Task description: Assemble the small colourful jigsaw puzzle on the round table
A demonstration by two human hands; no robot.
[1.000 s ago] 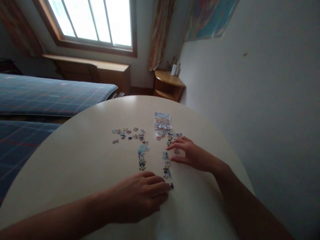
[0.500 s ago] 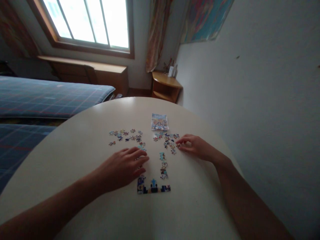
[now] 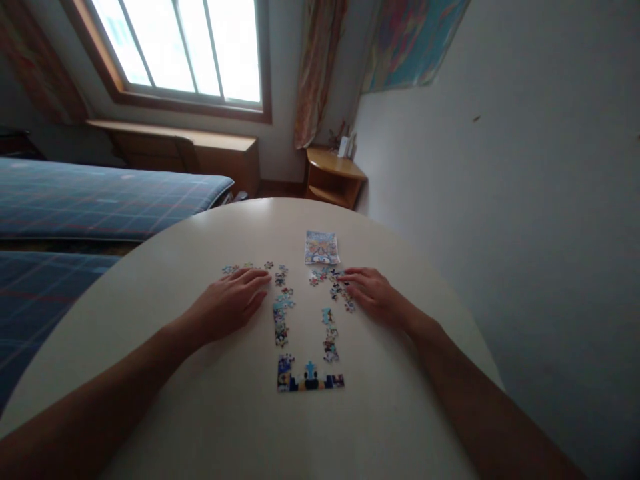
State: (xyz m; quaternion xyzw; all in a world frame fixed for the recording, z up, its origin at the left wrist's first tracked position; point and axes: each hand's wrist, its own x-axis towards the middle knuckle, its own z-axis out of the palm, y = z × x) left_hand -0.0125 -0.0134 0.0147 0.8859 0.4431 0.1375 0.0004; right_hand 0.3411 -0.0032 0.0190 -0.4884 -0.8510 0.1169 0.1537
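A half-built jigsaw frame lies on the round white table (image 3: 165, 373): a bottom strip (image 3: 310, 381), a left column (image 3: 281, 320) and a right column (image 3: 330, 333). My left hand (image 3: 231, 303) lies flat with fingers stretched out, its tips over the loose pieces (image 3: 250, 269) left of the frame. My right hand (image 3: 373, 293) rests palm down with fingers extended on another scatter of loose pieces (image 3: 333, 280) at the right column's top. A small picture card (image 3: 321, 247) lies just beyond those pieces.
The white wall runs close along the table's right side. Blue plaid beds (image 3: 100, 197) stand to the left. A wooden corner shelf (image 3: 333, 177) and a window (image 3: 185, 50) with curtains are at the back.
My left hand went from the frame's bottom strip up and left to the loose pieces, uncovering the strip. My right hand shifted slightly forward and left onto the right scatter.
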